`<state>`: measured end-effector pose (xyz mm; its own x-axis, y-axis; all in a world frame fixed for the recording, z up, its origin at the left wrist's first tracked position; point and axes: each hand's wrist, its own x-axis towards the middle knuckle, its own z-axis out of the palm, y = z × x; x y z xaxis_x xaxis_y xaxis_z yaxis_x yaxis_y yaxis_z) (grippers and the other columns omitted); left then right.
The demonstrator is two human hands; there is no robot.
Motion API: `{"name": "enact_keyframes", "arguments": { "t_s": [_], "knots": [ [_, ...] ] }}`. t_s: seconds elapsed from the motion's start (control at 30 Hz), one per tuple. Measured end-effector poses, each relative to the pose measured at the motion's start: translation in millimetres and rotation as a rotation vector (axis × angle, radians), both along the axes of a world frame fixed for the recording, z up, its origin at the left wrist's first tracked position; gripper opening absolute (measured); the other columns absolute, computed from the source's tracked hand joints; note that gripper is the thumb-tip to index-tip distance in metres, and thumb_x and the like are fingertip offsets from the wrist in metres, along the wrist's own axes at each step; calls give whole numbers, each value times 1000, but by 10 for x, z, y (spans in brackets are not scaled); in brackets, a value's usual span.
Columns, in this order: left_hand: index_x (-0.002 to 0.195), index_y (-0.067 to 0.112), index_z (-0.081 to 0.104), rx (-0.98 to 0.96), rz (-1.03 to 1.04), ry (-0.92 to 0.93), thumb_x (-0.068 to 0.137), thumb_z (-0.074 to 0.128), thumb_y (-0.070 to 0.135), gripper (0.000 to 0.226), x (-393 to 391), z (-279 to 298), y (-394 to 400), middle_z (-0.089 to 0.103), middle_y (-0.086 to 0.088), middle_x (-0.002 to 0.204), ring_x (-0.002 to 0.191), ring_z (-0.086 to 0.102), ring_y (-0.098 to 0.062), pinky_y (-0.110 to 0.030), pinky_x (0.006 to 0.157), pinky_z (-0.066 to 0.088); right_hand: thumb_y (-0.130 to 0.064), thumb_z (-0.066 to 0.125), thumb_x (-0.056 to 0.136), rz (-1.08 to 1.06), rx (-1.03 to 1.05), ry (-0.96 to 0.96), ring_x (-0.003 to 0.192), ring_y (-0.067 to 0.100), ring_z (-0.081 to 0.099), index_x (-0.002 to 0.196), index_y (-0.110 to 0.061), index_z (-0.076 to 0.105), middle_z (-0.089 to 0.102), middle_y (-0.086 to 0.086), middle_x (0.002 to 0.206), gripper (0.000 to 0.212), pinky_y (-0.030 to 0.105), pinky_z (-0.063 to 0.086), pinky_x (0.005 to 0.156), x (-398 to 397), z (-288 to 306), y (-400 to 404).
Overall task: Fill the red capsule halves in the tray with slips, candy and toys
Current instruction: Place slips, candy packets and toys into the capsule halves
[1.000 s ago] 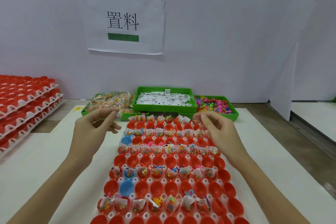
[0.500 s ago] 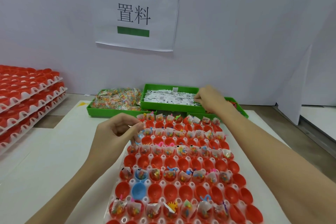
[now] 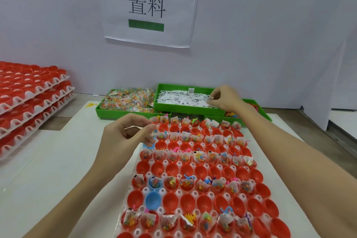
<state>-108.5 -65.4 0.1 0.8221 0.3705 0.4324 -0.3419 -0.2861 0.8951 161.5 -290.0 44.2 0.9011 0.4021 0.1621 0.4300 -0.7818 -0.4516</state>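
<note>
White table [image 3: 58, 160] holds a tray [image 3: 193, 164] of red capsule halves; the left hand [image 3: 123, 137] pinches a candy packet [image 3: 154, 131], the right hand [image 3: 226, 98] pinches a slip [image 3: 210, 99] over its green bin [image 3: 183, 110].

A white paper sheet [image 3: 148, 6] fixed to the wall carries two large black Chinese characters, 置料, printed above a solid green bar. The small white slips [image 3: 181, 99] heaped in the middle green bin [image 3: 185, 111] bear dark printed marks, too small to read.
</note>
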Motion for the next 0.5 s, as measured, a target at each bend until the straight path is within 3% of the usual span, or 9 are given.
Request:
{"name": "enact_keyframes", "arguments": {
  "t_s": [0.13,0.2,0.3,0.4,0.5],
  "knots": [
    [98,22,75,-64,-38,12,85,77,23,13,-35,42,-63,80,-2,88,79,79,-20,-17,71,59,-25,73,93,-4,279,-59,80,11,66,95,-10,74,74,1,90,15,26,54,72,-271,50,-95],
    [99,23,76,-101,-75,17,86,75,22,13,-44,56,-98,80,-4,90,83,79,-20,-17,73,59,-27,71,95,22,407,-4,70,4,69,95,-12,72,78,-1,86,15,22,55,66,-539,71,-164],
    [101,20,77,-97,-64,42,90,75,15,13,-41,54,-165,80,-1,94,83,79,-20,-18,74,59,-26,69,96,113,455,44,74,7,74,93,-13,69,78,-6,82,13,28,59,76,-1038,41,-265],
    [102,23,76,12,35,68,90,77,15,15,-44,27,-208,78,7,91,80,77,-13,-16,70,58,-24,73,93,158,498,50,75,13,74,87,-13,70,77,-2,77,13,27,59,76,-1485,-30,-383],
    [100,24,75,250,124,64,88,79,15,15,-49,2,-196,75,12,90,81,71,-9,-19,71,58,-22,76,91,187,549,79,74,15,72,82,-16,70,74,0,76,12,29,59,75,-1781,-83,-514]
  ]
}}
